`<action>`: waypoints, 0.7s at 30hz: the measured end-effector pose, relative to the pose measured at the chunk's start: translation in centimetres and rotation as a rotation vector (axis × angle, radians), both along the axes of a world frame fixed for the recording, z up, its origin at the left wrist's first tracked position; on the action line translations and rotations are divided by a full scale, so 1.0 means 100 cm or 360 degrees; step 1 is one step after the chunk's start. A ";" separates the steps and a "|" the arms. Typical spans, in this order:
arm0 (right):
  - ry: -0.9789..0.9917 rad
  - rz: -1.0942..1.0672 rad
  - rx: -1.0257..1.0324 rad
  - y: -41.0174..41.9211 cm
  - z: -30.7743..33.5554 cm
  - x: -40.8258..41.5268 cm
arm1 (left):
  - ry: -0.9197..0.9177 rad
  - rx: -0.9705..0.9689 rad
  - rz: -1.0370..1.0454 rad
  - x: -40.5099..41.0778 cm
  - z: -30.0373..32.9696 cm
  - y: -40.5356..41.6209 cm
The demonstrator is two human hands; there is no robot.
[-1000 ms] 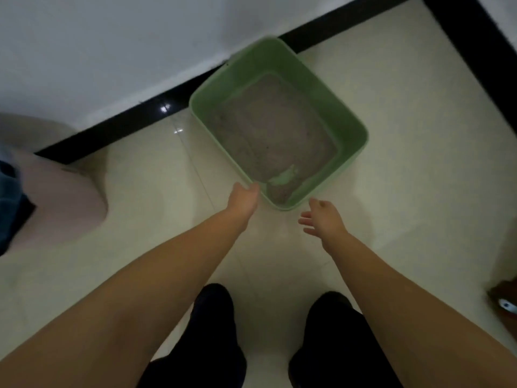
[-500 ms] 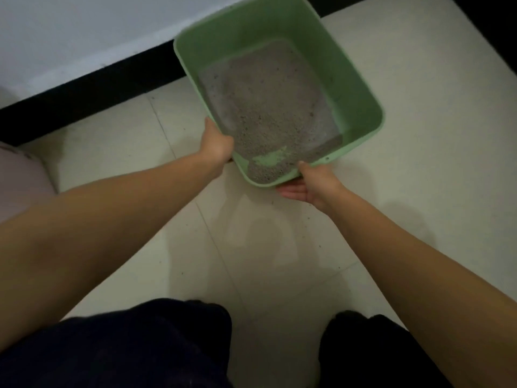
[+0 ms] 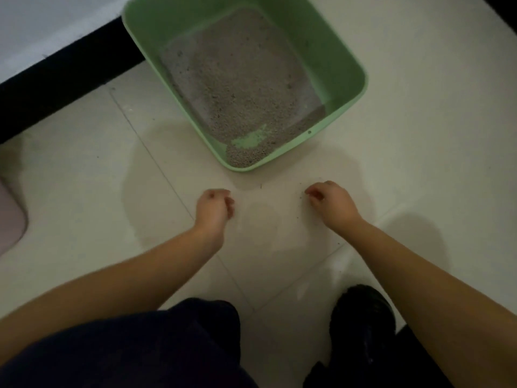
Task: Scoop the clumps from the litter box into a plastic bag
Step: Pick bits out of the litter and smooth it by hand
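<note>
A green litter box point(image 3: 353, 63) stands on the pale tiled floor, filled with grey litter point(image 3: 240, 79). A bare green patch of the box bottom point(image 3: 249, 140) shows through the litter near the front corner. My left hand point(image 3: 214, 207) hovers over the floor just in front of the box, fingers loosely curled and holding nothing. My right hand point(image 3: 331, 201) is at the same distance on the right, fingers also loosely curled and empty. Neither hand touches the box. No scoop or plastic bag is in view.
A black skirting strip point(image 3: 64, 79) and white wall run along the upper left. A pinkish object point(image 3: 11, 217) sits at the left edge. My dark-clothed knees point(image 3: 140, 345) and a foot point(image 3: 363, 326) fill the bottom. A few litter grains lie on the floor.
Both hands let go of the litter box's front rim and drew back toward me. The box now rests on the floor, closer to me than a second ago.
</note>
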State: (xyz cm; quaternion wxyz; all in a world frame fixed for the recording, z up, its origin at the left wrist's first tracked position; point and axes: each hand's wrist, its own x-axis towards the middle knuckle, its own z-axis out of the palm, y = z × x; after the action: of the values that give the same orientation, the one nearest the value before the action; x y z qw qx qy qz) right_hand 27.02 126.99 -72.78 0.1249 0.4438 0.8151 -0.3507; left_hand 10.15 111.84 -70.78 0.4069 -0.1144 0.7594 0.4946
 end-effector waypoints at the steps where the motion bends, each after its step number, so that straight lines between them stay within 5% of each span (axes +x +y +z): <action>1: 0.0038 -0.0068 0.0029 -0.009 -0.008 -0.001 | 0.0086 -0.0004 -0.0278 0.017 -0.007 -0.001; 4: 0.0131 -0.0208 0.0177 -0.024 -0.024 -0.007 | 0.0444 0.0085 -0.1212 0.041 -0.020 0.019; 7: 0.0116 -0.0191 0.0298 -0.029 -0.031 -0.009 | 0.0893 0.0066 -0.1727 0.035 -0.032 0.051; 14: 0.0196 -0.0227 0.0407 -0.030 -0.039 -0.008 | 0.1616 -0.0065 -0.2121 0.031 -0.059 0.085; 18: 0.0197 -0.0264 0.0315 -0.026 -0.034 -0.004 | 0.1682 0.0033 -0.2229 0.026 -0.063 0.095; 21: 0.0491 -0.0541 0.0431 -0.017 -0.001 -0.004 | 0.1790 0.0128 -0.2261 0.027 -0.064 0.098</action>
State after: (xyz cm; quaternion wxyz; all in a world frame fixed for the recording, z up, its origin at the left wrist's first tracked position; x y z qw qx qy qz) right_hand 26.62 125.25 -72.84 -0.1219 0.5285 0.7777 -0.3179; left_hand 12.83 121.65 -77.23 0.1889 0.6539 0.7199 0.1362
